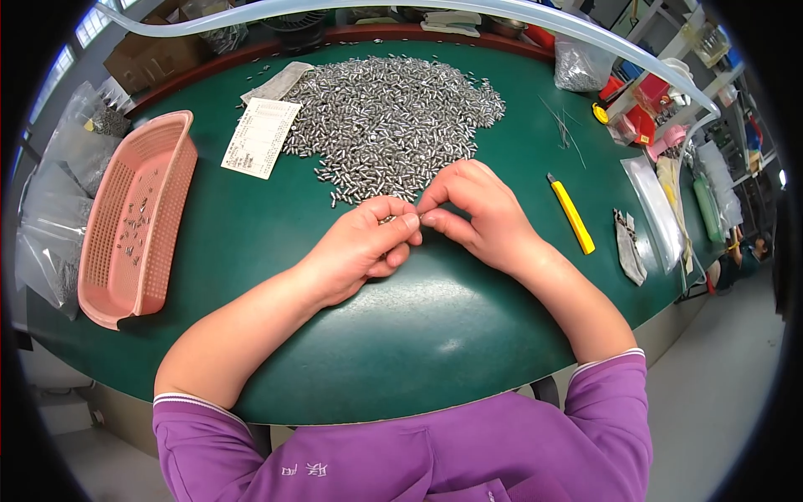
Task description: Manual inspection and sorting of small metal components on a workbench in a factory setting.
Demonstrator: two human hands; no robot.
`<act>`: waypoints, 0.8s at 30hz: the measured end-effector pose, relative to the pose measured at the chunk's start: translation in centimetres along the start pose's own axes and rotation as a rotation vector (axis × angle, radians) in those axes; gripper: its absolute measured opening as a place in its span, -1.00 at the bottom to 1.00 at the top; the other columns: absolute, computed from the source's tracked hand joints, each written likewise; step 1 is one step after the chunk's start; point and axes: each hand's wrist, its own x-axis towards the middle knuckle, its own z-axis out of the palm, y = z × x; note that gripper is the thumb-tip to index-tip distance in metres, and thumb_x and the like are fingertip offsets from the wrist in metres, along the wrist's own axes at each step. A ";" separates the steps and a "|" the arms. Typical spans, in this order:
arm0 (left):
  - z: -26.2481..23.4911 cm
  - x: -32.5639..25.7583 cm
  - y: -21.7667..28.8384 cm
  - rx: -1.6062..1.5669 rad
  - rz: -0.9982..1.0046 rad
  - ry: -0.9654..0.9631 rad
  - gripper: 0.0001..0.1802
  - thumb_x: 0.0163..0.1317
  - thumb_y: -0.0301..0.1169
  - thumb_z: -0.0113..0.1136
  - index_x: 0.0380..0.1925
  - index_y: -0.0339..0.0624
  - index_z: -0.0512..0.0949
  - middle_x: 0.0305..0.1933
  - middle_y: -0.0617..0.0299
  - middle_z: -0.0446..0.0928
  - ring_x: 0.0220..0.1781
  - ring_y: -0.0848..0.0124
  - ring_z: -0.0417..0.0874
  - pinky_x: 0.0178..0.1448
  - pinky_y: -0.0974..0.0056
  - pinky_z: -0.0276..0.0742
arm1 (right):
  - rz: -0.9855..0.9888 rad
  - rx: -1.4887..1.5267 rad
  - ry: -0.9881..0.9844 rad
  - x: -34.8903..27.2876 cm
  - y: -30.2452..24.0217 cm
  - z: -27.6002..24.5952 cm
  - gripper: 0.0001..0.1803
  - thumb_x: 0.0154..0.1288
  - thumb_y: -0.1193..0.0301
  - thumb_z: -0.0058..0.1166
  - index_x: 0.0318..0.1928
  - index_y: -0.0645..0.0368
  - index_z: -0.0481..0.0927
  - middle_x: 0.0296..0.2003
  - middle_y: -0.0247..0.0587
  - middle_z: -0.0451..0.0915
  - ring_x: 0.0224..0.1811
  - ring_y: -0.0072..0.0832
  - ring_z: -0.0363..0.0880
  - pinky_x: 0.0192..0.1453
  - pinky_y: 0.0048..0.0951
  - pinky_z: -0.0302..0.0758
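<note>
A large pile of small, shiny metal pins (385,117) with rounded ends spreads over the far middle of the green table. In front of its near edge my two hands meet, fingertips almost touching. My left hand (361,249) is closed, and a bit of metal like the pile's pins shows between its thumb and curled fingers. My right hand (481,211) pinches thumb and forefinger together at the left fingertips. What sits in that pinch is too small and covered to make out.
On the left stands a pink plastic basket (180,180) with a few metal pieces, beside clear bags (54,226). A paper slip (261,138) touches the pile. A yellow utility knife (572,216), thin wires (565,130) and a grey cloth piece (627,247) lie right.
</note>
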 end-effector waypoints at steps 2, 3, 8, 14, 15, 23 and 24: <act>0.2 -0.2 0.1 0.035 -0.030 0.015 -0.86 0.31 -0.38 0.01 -0.18 -0.16 0.38 -0.35 0.27 0.41 -0.56 0.66 0.27 -0.63 0.59 0.03 | -0.005 0.003 -0.005 -0.1 -0.3 0.0 -0.87 -0.01 0.47 0.23 -0.43 0.10 0.53 -0.40 -0.37 0.51 -0.27 -0.37 0.47 -0.14 -0.37 0.39; 0.1 -0.2 0.1 0.034 -0.029 0.015 -0.86 0.31 -0.38 0.01 -0.18 -0.16 0.38 -0.35 0.27 0.41 -0.56 0.66 0.27 -0.63 0.59 0.03 | -0.021 0.009 -0.007 -0.1 -0.4 0.0 -0.87 -0.01 0.47 0.23 -0.42 0.10 0.54 -0.40 -0.37 0.51 -0.27 -0.38 0.48 -0.14 -0.38 0.39; 0.0 -0.1 -0.1 0.010 0.007 -0.001 -0.87 0.32 -0.40 0.00 -0.18 -0.17 0.41 -0.37 0.28 0.41 -0.56 0.66 0.27 -0.62 0.59 0.05 | 0.028 0.107 0.058 0.2 0.0 -0.3 -0.87 0.02 0.52 0.20 -0.34 0.11 0.60 -0.38 -0.33 0.54 -0.26 -0.41 0.51 -0.15 -0.41 0.44; -0.1 -0.2 0.0 0.015 0.012 -0.011 -0.79 0.34 -0.33 -0.03 -0.13 -0.21 0.43 -0.36 0.33 0.41 -0.54 0.66 0.28 -0.58 0.57 0.08 | 0.176 0.000 0.143 -0.1 2.5 -0.3 -0.85 0.05 0.51 0.16 -0.30 0.11 0.61 -0.37 -0.29 0.55 -0.23 -0.34 0.51 -0.12 -0.37 0.44; 0.0 -0.1 -0.1 0.015 0.011 -0.012 -0.79 0.34 -0.33 -0.03 -0.13 -0.21 0.43 -0.36 0.33 0.41 -0.54 0.66 0.28 -0.58 0.57 0.08 | 0.179 -0.070 0.130 -0.2 2.6 -0.3 -0.86 0.05 0.50 0.15 -0.31 0.09 0.61 -0.36 -0.29 0.54 -0.22 -0.34 0.50 -0.12 -0.36 0.44; 0.0 -0.2 0.0 0.028 0.014 -0.019 -0.80 0.33 -0.35 -0.01 -0.13 -0.22 0.42 -0.34 0.30 0.42 -0.54 0.66 0.29 -0.59 0.56 0.09 | 0.156 -0.243 0.044 -0.8 3.1 0.1 -0.86 0.00 0.46 0.18 -0.34 0.06 0.60 -0.36 -0.30 0.49 -0.22 -0.29 0.47 -0.12 -0.31 0.43; -0.1 -0.1 0.0 0.028 0.013 -0.019 -0.80 0.33 -0.35 -0.01 -0.13 -0.22 0.42 -0.34 0.30 0.42 -0.54 0.66 0.29 -0.59 0.56 0.09 | 0.162 -0.255 0.022 -0.8 3.0 0.0 -0.87 0.00 0.45 0.18 -0.36 0.06 0.60 -0.37 -0.30 0.49 -0.22 -0.29 0.47 -0.13 -0.31 0.43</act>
